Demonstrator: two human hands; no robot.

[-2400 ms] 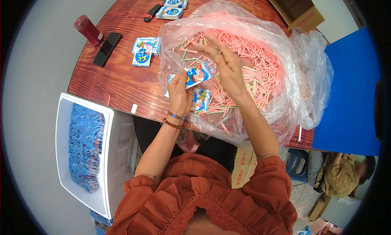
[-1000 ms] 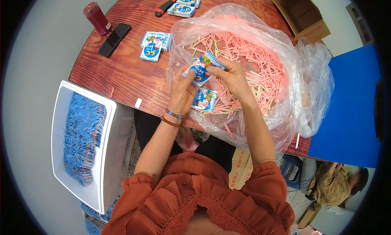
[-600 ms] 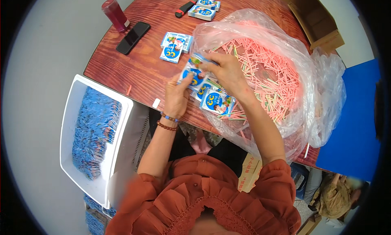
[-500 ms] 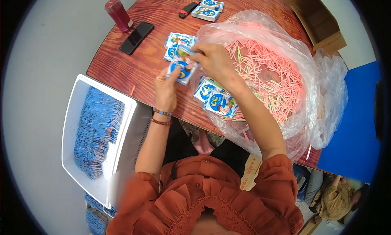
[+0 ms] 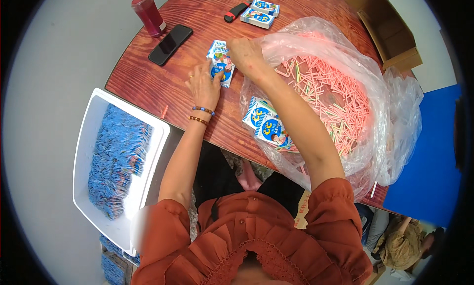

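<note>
Small blue-and-white packets lie overlapped on the table's left middle. My left hand rests against their left side, fingers stretched out, its thumb touching the nearest packet. Along their upper right edge, my right hand has its fingers curled together on a packet; its fingertips are partly hidden. Below my right forearm, two more packets lie on the edge of a clear plastic bag. Many thin pink sticks, with some green and whitish ones among them, fill the open bag.
A white bin of stacked blue packets stands at the left. On the table are a phone, a red-filled bottle, a black-and-red cutter and two packet stacks. A cardboard box stands far right; a person sits lower right.
Both hands have moved slightly with the packet, which now lies down over the other packets on the table. My left fingers have loosened and spread. The view has shifted a little.
</note>
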